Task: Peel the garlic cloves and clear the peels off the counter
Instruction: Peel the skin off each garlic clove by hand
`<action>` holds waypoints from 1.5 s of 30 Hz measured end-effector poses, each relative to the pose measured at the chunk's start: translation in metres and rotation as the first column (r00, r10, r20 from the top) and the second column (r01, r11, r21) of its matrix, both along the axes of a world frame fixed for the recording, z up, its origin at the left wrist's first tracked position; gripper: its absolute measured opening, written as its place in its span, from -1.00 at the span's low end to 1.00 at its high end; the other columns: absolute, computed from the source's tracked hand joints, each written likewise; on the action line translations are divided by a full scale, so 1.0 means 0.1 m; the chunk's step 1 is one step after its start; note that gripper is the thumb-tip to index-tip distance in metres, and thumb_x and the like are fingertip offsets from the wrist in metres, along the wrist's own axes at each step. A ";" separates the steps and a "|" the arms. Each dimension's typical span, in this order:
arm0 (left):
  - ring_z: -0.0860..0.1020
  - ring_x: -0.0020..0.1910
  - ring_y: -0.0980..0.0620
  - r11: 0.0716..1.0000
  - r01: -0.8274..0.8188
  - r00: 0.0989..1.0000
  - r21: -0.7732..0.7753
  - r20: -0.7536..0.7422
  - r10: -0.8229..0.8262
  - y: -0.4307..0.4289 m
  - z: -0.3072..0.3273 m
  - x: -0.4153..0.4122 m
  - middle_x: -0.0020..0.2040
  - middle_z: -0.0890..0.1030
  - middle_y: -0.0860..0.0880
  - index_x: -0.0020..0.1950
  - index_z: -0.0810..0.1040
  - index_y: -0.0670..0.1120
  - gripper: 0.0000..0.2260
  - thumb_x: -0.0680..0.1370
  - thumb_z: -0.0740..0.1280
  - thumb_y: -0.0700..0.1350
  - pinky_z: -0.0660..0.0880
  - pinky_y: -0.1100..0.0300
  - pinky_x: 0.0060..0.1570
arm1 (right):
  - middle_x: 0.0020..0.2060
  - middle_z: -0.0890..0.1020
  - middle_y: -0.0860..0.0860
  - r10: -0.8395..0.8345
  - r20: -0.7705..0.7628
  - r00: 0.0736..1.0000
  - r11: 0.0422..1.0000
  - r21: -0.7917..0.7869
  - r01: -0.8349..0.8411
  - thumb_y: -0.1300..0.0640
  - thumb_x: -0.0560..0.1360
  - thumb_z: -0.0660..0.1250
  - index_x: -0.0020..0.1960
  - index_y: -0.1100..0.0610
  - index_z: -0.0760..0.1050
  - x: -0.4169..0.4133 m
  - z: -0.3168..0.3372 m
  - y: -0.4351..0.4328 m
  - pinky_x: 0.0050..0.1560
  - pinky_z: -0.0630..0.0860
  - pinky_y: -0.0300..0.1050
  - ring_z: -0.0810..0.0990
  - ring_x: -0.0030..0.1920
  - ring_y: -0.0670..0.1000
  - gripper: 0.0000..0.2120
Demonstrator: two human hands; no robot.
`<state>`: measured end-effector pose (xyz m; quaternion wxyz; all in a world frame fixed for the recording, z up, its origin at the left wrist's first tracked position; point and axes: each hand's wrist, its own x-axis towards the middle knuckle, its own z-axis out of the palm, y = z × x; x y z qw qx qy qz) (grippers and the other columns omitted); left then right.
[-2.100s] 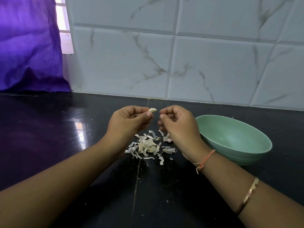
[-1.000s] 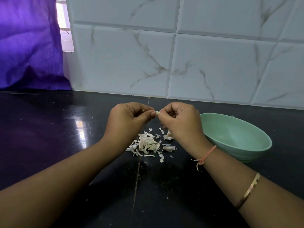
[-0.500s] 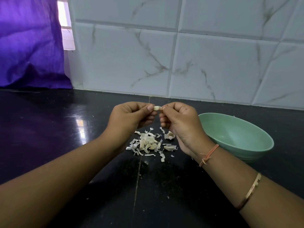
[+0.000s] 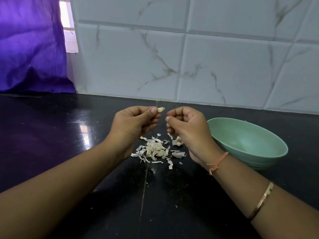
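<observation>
The right hand (image 4: 188,125) has drawn away from the garlic clove (image 4: 160,109), which it met half a second ago, leaving a gap between the hands. The clove is above the counter (image 4: 51,135), pinched between the thumb and forefinger of the left hand (image 4: 133,123), its pale tip poking out. The right hand's fingers are curled, thumb against forefinger; whether they pinch a scrap of skin I cannot tell. Below both hands a pile of peels (image 4: 155,150) lies on the black surface. A green bowl (image 4: 248,140) sits just right of the right wrist, near the tiled wall (image 4: 207,66)
</observation>
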<state>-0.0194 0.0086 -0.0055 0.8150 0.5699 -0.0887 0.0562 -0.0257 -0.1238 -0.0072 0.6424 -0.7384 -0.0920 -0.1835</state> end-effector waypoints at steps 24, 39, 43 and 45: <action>0.62 -0.33 0.15 0.998 0.054 0.998 0.032 0.041 -0.056 -0.03 -0.03 -0.02 -0.33 0.66 -0.03 -0.12 0.60 -0.20 -0.93 0.47 0.32 -0.27 0.57 0.33 -0.23 | -0.47 0.51 0.00 0.051 -0.059 0.997 0.993 0.110 -0.045 0.29 0.48 0.30 -0.29 0.16 0.48 0.01 0.03 0.01 -0.37 0.45 -0.27 0.45 -0.48 -0.14 -0.83; 0.52 -0.44 0.24 0.981 0.163 0.967 -0.109 -0.178 -0.181 -0.02 0.01 0.00 -0.39 0.59 0.09 -0.10 0.58 -0.09 -0.91 0.49 0.32 -0.09 0.53 0.39 -0.35 | -0.43 0.54 0.02 -0.017 -0.160 0.987 0.996 -0.088 0.003 0.32 0.45 0.31 -0.24 0.18 0.50 0.02 -0.10 0.02 -0.34 0.49 -0.17 0.49 -0.45 -0.06 -0.88; 0.56 -0.40 0.24 0.988 0.120 0.977 -0.094 -0.165 -0.135 -0.02 -0.01 0.01 -0.35 0.64 0.07 -0.09 0.60 -0.11 -0.91 0.46 0.35 -0.12 0.54 0.39 -0.35 | -0.35 0.57 0.03 -0.063 -0.077 0.995 0.994 -0.095 0.056 0.39 0.41 0.28 -0.24 0.09 0.51 0.04 -0.08 -0.01 -0.20 0.57 0.01 0.53 -0.39 -0.02 -0.79; 0.58 -0.38 0.23 0.989 0.103 0.982 -0.102 -0.150 -0.118 -0.02 -0.02 0.02 -0.33 0.65 0.05 -0.10 0.61 -0.13 -0.91 0.45 0.35 -0.15 0.54 0.38 -0.33 | -0.35 0.62 0.03 -0.072 -0.035 0.997 0.994 -0.088 0.069 0.36 0.42 0.26 -0.27 0.06 0.52 0.03 -0.06 -0.01 -0.16 0.56 0.02 0.56 -0.36 -0.02 -0.77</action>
